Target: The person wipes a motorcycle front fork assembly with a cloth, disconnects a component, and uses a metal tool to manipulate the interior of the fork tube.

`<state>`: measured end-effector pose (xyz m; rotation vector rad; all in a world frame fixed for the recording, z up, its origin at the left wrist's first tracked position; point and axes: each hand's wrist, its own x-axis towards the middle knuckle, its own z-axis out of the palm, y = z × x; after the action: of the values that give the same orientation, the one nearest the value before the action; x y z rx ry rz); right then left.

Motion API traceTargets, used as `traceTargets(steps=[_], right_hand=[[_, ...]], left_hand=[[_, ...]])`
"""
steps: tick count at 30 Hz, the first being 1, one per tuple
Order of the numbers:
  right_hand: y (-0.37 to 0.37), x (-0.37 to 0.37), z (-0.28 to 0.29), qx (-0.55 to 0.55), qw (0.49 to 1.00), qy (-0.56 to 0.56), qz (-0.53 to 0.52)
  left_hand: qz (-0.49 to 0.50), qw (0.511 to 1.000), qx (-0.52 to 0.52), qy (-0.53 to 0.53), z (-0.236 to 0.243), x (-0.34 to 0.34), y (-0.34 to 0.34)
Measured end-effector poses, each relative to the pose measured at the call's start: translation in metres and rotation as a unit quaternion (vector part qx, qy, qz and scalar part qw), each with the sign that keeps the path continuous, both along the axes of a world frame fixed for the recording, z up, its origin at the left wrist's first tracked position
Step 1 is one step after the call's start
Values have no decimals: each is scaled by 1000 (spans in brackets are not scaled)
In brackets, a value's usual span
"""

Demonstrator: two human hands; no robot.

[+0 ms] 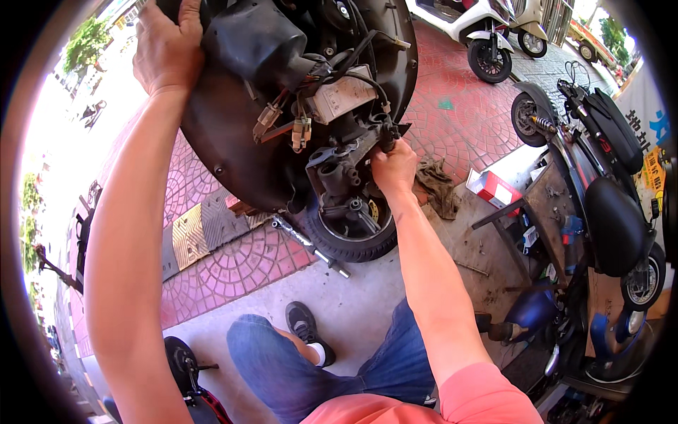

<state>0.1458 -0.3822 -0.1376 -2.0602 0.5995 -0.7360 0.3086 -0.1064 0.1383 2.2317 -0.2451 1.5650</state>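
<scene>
A scooter's front end stands before me, with its dark front panel (219, 134) turned so that the inside shows. My left hand (168, 49) grips the panel's upper left edge. My right hand (394, 168) is closed around a black part (387, 134) beside the fork; its fingers are partly hidden. Loose wires with connectors (301, 131) hang near a light-coloured box (342, 95). Below sits the front wheel (357, 240). A silver and black shock absorber (308, 246) lies on the ground just left of the wheel.
A brown rag (439, 187) lies right of the wheel. Further right are a red and white box (494, 189), a workbench (547, 194), a blue power drill (571, 230) and another scooter (607, 219). A white scooter (473, 28) is parked at the back.
</scene>
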Motion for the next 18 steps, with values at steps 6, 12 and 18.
traceTargets(steps=[6,12,18], right_hand=[[0,-38,33,50,997,8,50],[-32,-60,36,241,938,99,228],[-55,-37,40,417,834,119,342]], left_hand=[[-6,1000,6,-25,5,1,4],[9,1000,-14,19,-4,-6,-6],[9,1000,-16,10,2,-17,-9]])
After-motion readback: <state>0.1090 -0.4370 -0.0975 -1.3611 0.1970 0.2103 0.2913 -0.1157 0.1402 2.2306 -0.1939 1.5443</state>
